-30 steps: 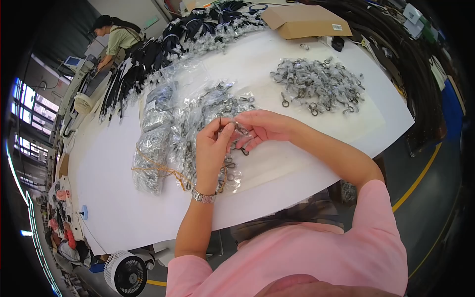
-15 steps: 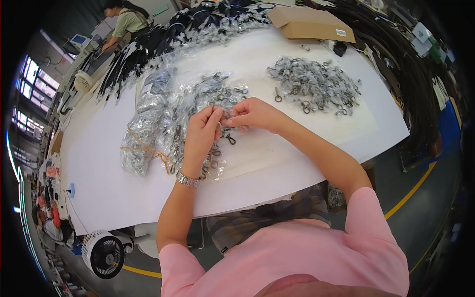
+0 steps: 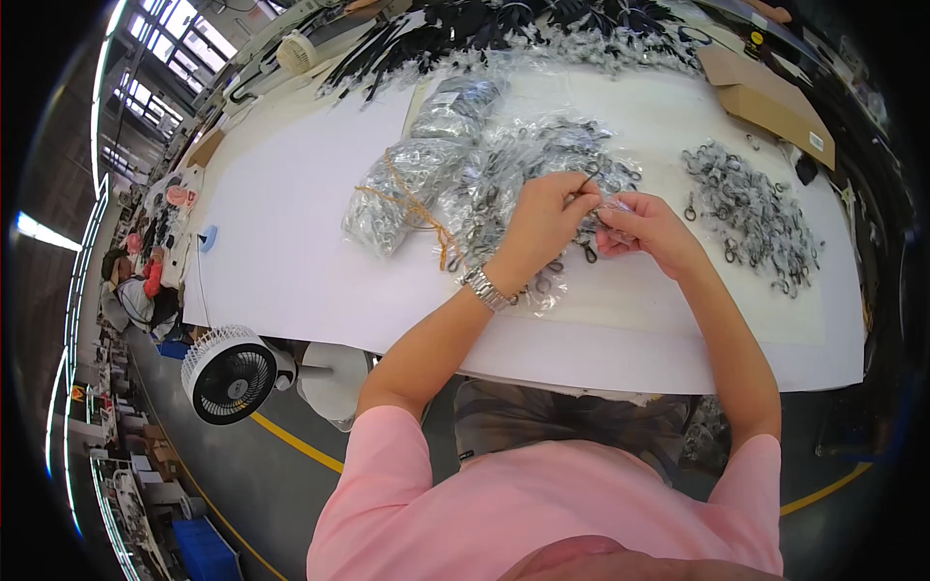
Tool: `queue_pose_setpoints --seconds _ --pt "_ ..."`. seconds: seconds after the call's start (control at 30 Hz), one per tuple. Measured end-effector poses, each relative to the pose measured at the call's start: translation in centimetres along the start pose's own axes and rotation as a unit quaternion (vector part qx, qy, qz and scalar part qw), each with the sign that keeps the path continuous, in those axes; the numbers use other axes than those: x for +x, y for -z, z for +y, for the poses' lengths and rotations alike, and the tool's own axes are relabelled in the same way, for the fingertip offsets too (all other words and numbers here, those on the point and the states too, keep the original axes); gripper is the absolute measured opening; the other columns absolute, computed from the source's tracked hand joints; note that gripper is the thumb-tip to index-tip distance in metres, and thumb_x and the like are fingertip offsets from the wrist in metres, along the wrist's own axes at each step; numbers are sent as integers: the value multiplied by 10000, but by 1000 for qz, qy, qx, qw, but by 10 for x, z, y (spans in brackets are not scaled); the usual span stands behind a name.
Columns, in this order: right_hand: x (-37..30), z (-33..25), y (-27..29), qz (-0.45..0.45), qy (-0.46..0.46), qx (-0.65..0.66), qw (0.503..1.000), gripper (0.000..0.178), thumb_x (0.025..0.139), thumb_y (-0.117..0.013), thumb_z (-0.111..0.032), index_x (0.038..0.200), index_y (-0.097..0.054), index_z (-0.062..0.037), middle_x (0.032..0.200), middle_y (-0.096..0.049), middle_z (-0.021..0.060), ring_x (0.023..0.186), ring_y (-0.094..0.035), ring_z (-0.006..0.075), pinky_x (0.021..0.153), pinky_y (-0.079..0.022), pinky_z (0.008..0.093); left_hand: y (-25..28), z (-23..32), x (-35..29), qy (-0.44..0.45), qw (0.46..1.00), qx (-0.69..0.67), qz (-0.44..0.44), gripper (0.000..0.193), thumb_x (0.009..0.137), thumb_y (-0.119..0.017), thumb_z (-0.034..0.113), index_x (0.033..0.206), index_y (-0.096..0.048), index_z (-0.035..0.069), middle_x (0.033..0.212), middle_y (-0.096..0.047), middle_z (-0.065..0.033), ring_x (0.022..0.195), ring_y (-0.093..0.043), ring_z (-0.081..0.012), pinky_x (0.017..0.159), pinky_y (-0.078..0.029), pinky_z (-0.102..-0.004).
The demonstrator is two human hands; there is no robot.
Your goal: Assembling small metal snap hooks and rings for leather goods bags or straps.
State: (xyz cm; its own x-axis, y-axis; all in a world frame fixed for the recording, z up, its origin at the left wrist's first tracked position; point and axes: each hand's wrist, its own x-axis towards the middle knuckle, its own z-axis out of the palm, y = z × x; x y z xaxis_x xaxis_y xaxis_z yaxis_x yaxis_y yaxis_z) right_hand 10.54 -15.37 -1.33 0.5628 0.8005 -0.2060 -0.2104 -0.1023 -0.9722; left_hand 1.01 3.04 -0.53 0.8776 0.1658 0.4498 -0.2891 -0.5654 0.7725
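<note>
My left hand (image 3: pixel 544 221) is closed in a pinch on a small dark metal hook (image 3: pixel 590 178), only partly visible between thumb and fingers. Close beside it, my right hand (image 3: pixel 651 234) has its fingers pressed together on a bit of clear plastic wrap (image 3: pixel 612 207). Both hands hover over an opened clear plastic bag with a heap of dark metal snap hooks (image 3: pixel 504 174), many of them wrapped in clear film. One bare snap hook (image 3: pixel 590 254) lies just below my fingers. A second pile of wrapped snap hooks (image 3: pixel 751 208) spreads out on the right.
Full plastic bags (image 3: pixel 402 179) tied with orange string lie left of the heap on the white table (image 3: pixel 291 252). Black straps (image 3: pixel 504 29) line the far edge. A cardboard box (image 3: pixel 775 111) stands far right. A fan (image 3: pixel 232 378) is at the near left edge.
My view has turned left, so everything appears shifted right and the co-worker is out of sight. My hands stay together over the heap, a little farther apart at the fingertips.
</note>
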Motion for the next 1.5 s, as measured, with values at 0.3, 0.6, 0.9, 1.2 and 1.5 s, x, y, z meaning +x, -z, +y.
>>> queue_pose_setpoints --seconds 0.3,0.6,0.9,1.2,1.5 --pt "-5 5 2 64 91 -81 990 188 991 -682 -210 1041 -689 -29 850 -700 25 792 -677 109 752 -548 264 -5 -3 1 42 999 -14 29 299 873 -726 242 782 -681 -38 685 -674 -164 610 -643 -283 611 -496 -385" --pt "1 6 -8 95 104 -85 986 178 1004 -643 -185 1080 -675 -28 898 -718 37 810 -685 107 775 -552 266 -5 -15 0 -1 999 28 45 329 857 -730 270 721 -661 -21 665 -634 -197 618 -621 -362 613 -478 -451" --pt "-12 -8 14 -11 28 -8 1000 193 1044 -592 -242 1109 -646 -69 927 -712 33 782 -684 101 748 -565 267 -5 -2 3 -97 988 121 17 284 878 -696 272 728 -661 34 698 -646 -170 710 -646 -391 659 -493 -485" --pt "-15 13 33 -20 26 54 998 136 1070 -558 -197 1111 -626 -87 926 -696 20 769 -664 72 699 -548 223 -33 2 14 -69 994 72 49 233 830 -704 233 755 -685 13 766 -701 -177 764 -675 -392 716 -528 -474" --pt "-16 27 30 0 -9 -16 1000 150 1081 -559 -243 1066 -625 -108 839 -644 -14 693 -584 47 645 -481 204 -46 -28 6 -50 998 48 9 233 786 -703 234 710 -676 15 687 -675 -174 655 -663 -368 669 -536 -439"
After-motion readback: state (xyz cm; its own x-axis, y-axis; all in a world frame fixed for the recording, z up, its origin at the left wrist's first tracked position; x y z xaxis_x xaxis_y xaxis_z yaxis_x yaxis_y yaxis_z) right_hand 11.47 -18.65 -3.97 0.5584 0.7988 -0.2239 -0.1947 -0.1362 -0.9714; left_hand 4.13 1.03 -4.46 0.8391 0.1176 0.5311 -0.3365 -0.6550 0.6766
